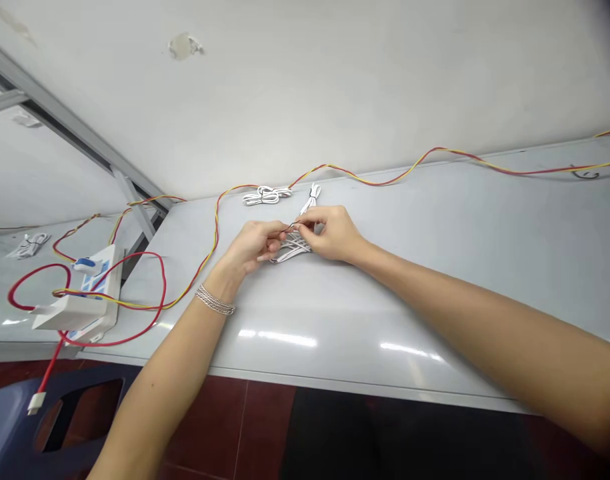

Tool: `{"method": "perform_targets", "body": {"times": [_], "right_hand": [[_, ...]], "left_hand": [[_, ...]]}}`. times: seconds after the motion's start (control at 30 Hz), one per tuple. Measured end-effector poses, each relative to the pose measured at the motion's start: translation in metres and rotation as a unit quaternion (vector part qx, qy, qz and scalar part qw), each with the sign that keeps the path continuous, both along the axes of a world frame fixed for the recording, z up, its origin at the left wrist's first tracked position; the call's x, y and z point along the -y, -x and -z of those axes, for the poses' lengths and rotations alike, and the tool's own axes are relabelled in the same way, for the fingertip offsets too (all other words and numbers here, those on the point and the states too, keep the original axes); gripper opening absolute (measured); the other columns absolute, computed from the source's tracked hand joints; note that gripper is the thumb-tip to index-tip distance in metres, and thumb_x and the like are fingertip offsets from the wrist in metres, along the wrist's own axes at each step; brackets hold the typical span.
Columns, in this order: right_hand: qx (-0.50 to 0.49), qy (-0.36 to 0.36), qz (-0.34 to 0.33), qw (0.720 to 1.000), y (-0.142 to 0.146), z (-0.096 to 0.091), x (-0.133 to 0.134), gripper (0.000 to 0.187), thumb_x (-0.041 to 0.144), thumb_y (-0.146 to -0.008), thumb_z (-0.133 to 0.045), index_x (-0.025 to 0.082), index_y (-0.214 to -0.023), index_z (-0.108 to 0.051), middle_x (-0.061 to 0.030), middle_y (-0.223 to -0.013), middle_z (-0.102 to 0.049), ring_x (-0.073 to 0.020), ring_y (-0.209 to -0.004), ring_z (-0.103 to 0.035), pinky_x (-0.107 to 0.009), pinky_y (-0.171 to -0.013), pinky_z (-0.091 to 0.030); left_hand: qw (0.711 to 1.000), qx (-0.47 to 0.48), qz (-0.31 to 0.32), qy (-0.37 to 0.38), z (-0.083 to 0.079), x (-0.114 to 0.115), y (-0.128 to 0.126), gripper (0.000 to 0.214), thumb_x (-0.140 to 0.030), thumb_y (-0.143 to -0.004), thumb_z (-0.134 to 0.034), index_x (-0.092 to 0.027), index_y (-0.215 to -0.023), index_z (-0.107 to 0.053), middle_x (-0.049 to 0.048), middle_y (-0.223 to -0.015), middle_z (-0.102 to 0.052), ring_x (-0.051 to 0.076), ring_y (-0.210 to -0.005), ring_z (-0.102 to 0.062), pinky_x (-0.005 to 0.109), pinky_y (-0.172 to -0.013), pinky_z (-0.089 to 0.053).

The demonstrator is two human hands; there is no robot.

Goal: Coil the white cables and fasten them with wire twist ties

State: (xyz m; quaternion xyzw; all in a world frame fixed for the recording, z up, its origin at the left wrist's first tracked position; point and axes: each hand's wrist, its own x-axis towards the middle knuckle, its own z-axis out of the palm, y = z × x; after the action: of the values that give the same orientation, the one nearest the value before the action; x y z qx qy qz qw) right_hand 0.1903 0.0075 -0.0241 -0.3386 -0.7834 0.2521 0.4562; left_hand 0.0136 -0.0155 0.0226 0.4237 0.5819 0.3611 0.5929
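A coiled bundle of white cable (292,248) lies on the grey table (435,280) between both my hands. My left hand (257,245) is closed on the left end of the bundle. My right hand (332,232) pinches a thin dark wire tie (289,228) just above the coil, fingers pressed together. A metal bracelet sits on my left wrist.
Two more tied white cable bundles (267,195) (312,197) lie behind my hands near the wall. A red and yellow wire pair (385,179) snakes along the table's back. At left stands a white device (79,300) looped with red cable (149,293). A dark plastic chair (45,420) sits below.
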Motion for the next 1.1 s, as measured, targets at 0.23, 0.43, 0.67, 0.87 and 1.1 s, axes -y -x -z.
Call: {"method": "perform_targets", "body": {"times": [0.23,0.43,0.67,0.87,1.1], "right_hand": [[-0.029,0.062,-0.014,0.998,0.002,0.0,-0.004,0.015,0.02,-0.081,-0.061,0.016,-0.081,-0.075,-0.0051,-0.078,-0.072,-0.0153,-0.069,-0.059,-0.028,-0.067,-0.043],[-0.158,0.237,-0.049,0.957,0.002,-0.004,-0.012,0.021,0.031,-0.083,-0.063,0.014,-0.072,-0.07,-0.0041,-0.068,-0.066,-0.0123,-0.064,-0.055,-0.026,-0.062,-0.043],[-0.167,0.255,-0.077,0.949,0.0,-0.006,-0.012,0.017,0.028,-0.078,-0.066,0.014,-0.067,-0.068,-0.0025,-0.064,-0.063,-0.0117,-0.062,-0.053,-0.024,-0.059,-0.043],[-0.167,0.256,-0.09,0.948,-0.001,-0.007,-0.011,0.012,0.026,-0.075,-0.066,0.016,-0.068,-0.067,-0.0016,-0.064,-0.062,-0.0117,-0.061,-0.052,-0.026,-0.06,-0.042],[-0.172,0.253,-0.081,0.948,0.0,-0.006,-0.011,0.015,0.031,-0.074,-0.07,0.016,-0.071,-0.068,-0.0019,-0.066,-0.063,-0.0126,-0.063,-0.054,-0.026,-0.06,-0.042]], "left_hand": [[0.999,-0.014,-0.015,-0.049,0.007,-0.002,0.002,0.013,-0.022,-0.069,-0.072,-0.012,-0.065,-0.064,0.0022,-0.059,-0.053,0.005,-0.044,-0.041,0.02,-0.035,-0.022],[0.996,-0.029,-0.013,-0.087,0.008,-0.001,0.0,0.013,-0.024,-0.074,-0.072,-0.012,-0.072,-0.067,0.0006,-0.06,-0.053,0.006,-0.046,-0.044,0.022,-0.04,-0.025],[0.991,-0.028,-0.018,-0.127,0.01,-0.001,-0.002,0.019,-0.029,-0.071,-0.077,-0.014,-0.08,-0.07,0.0023,-0.07,-0.059,0.007,-0.047,-0.049,0.021,-0.038,-0.03],[0.987,-0.031,-0.007,-0.159,0.009,0.001,-0.004,0.02,-0.029,-0.073,-0.076,-0.014,-0.083,-0.067,0.0031,-0.078,-0.062,0.007,-0.048,-0.051,0.021,-0.037,-0.032],[0.983,-0.047,-0.018,-0.178,0.009,0.001,-0.007,0.02,-0.029,-0.073,-0.075,-0.013,-0.082,-0.067,0.0028,-0.076,-0.062,0.007,-0.046,-0.051,0.02,-0.035,-0.032]]}}
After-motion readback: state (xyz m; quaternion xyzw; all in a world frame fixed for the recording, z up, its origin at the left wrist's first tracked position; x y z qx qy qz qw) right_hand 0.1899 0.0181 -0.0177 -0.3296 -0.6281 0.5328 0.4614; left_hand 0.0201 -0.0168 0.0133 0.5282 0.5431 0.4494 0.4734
